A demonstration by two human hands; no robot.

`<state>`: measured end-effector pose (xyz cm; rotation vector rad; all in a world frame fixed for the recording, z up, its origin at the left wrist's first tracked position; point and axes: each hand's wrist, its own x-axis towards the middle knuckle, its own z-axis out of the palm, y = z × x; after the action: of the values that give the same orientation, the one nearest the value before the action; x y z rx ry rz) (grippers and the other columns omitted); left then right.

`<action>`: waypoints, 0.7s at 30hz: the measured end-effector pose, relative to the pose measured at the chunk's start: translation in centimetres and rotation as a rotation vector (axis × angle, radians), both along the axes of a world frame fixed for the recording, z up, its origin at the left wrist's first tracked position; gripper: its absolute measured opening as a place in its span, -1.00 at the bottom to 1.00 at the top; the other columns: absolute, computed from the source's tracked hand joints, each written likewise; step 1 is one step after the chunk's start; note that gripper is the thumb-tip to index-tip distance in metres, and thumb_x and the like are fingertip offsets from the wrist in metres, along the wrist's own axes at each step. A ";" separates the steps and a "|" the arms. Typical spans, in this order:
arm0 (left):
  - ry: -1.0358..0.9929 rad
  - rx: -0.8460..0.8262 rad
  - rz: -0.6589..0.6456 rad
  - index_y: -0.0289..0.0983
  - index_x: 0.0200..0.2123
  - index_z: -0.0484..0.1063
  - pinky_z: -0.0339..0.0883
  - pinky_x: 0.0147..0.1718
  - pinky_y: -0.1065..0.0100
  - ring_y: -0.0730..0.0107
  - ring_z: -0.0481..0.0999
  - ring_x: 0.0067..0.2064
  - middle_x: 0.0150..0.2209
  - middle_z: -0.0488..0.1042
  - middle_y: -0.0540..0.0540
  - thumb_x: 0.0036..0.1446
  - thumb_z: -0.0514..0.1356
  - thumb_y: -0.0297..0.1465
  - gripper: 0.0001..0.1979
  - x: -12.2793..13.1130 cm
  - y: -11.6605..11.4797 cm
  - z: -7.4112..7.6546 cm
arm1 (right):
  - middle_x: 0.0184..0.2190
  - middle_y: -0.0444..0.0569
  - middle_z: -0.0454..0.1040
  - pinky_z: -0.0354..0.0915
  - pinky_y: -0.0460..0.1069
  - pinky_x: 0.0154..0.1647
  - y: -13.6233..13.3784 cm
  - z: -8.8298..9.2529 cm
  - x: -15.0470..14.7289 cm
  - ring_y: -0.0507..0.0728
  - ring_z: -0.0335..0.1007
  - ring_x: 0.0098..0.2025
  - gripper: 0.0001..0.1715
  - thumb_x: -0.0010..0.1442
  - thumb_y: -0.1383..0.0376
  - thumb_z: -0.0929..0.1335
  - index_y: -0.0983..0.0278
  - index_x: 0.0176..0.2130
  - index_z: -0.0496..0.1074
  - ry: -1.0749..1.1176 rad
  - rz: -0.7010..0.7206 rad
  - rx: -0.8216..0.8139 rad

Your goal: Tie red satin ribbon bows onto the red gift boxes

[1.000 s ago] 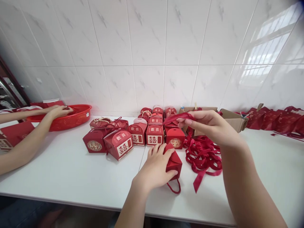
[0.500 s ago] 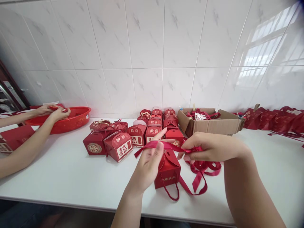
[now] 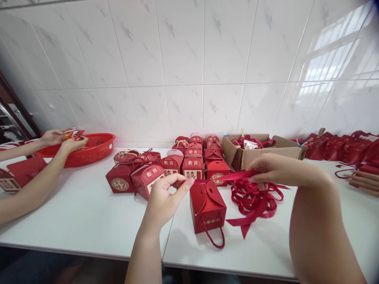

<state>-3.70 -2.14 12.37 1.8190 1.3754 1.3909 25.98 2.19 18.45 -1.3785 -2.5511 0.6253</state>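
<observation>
Fingers of the left hand (image 3: 162, 196) and right hand (image 3: 274, 167) pinch a red ribbon (image 3: 229, 177), so it spans taut above the red gift box (image 3: 207, 211).

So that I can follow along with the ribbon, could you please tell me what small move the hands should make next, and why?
Probably lower the ribbon onto the red box. The left hand and right hand pinch it stretched just above the box's closed top flaps, apparently not touching them.
</observation>
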 end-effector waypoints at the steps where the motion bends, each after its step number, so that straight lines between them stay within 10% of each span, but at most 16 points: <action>1: 0.014 0.003 0.003 -0.22 -0.41 0.48 0.28 -0.32 0.44 0.44 0.42 -0.34 -0.42 0.47 0.03 0.09 0.22 -0.19 -0.79 -0.2 0.0 -0.1 | -0.41 -0.01 0.53 0.29 -0.02 -0.42 0.3 -0.1 -0.1 0.15 0.43 -0.40 -0.59 0.10 0.01 0.31 0.25 -0.30 0.56 -0.018 -0.037 0.010; 6: 0.121 0.058 -0.046 -0.19 -0.35 0.47 0.30 -0.22 0.42 0.43 0.45 -0.26 -0.35 0.49 0.03 0.16 0.18 -0.26 -0.86 0.5 -0.2 -0.5 | 0.10 0.07 0.39 0.31 0.11 -0.01 0.2 -0.1 -1.7 0.33 0.33 0.06 -0.14 -0.01 -0.09 0.39 0.17 0.20 0.28 -0.008 -0.148 0.085; 10: 0.201 0.163 -0.152 -0.19 -0.32 0.45 0.31 -0.23 0.42 0.45 0.45 -0.24 -0.30 0.47 0.01 0.20 0.14 -0.36 -0.90 2.2 -0.6 -0.5 | 0.19 0.04 0.28 0.22 0.09 0.13 -0.7 0.1 -4.3 0.31 0.22 0.17 -0.13 0.04 -0.10 0.37 0.17 0.24 0.21 0.070 0.092 0.011; 15: 0.226 0.260 -0.267 -0.20 -0.27 0.46 0.31 -0.24 0.42 0.48 0.43 -0.24 -0.27 0.42 -0.02 0.21 0.12 -0.45 -0.88 3.3 -1.2 -0.6 | -0.07 -0.01 0.46 0.28 -0.01 -0.04 -0.5 0.2 -5.6 0.14 0.38 -0.08 -0.33 0.10 0.05 0.40 0.25 0.14 0.32 0.160 0.572 -0.227; 21: 0.182 0.391 -0.252 -0.21 -0.27 0.48 0.32 -0.22 0.41 0.48 0.42 -0.23 -0.26 0.40 -0.03 0.17 0.18 -0.45 -0.91 3.4 -1.1 -0.8 | -0.55 -0.16 0.24 0.13 -0.10 -0.52 -0.4 -0.1 -5.2 -0.04 0.09 -0.54 -0.46 0.28 -0.03 0.18 0.36 -0.31 0.43 0.236 0.416 -0.298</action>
<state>-0.34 -3.23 11.61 2.3280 0.9536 1.4611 20.81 1.75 18.34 -0.7730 -2.6337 1.2005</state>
